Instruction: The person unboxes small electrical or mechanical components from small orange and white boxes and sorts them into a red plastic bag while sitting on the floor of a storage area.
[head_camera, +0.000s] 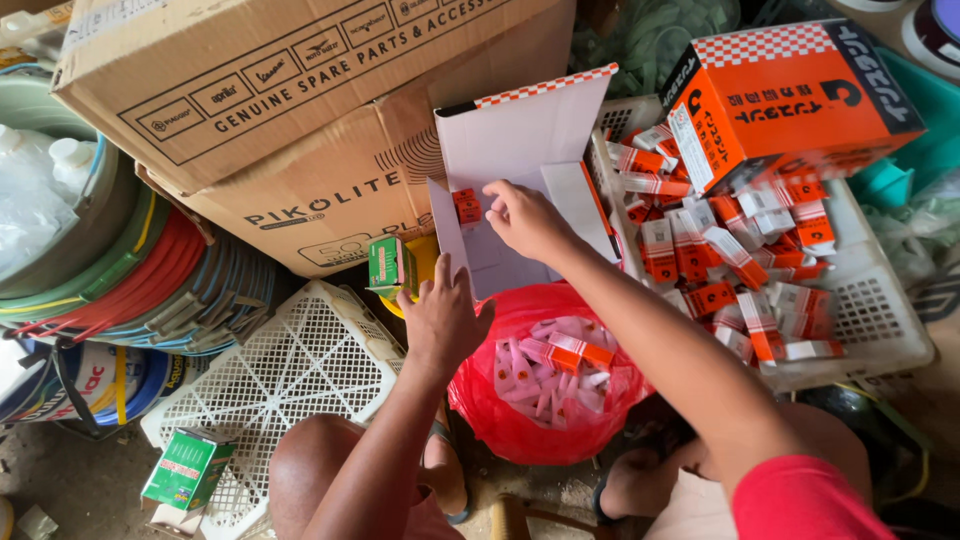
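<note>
Both hands work at an open white carton that stands tilted between a stack of brown corrugated cardboard boxes and a white plastic lattice basket. Right hand, fingers curled downward, reaches into the carton's interior with its fingertips touching a small orange-and-white packet set against the inner left wall; whether the fingers pinch the packet cannot be told. Left hand, seen from the back with fingers extended and loosely spread, steadies the carton's lower left edge and grips nothing else. The carton is smooth matte card with a red-and-white chequered strip along its top flap.

Directly below the carton sits a glossy, crinkled red plastic bag, open at the mouth and holding pale pink sachets and one more orange packet. The lattice basket on the right is filled with many similar rectangular orange-and-white packets lying in a loose heap; a larger orange printed carton rests tilted on the basket's far side. A second, empty lattice basket lies to the left, with a small green box just above it and another green box on its lower corner. Coiled coloured hoses lie at far left.
</note>
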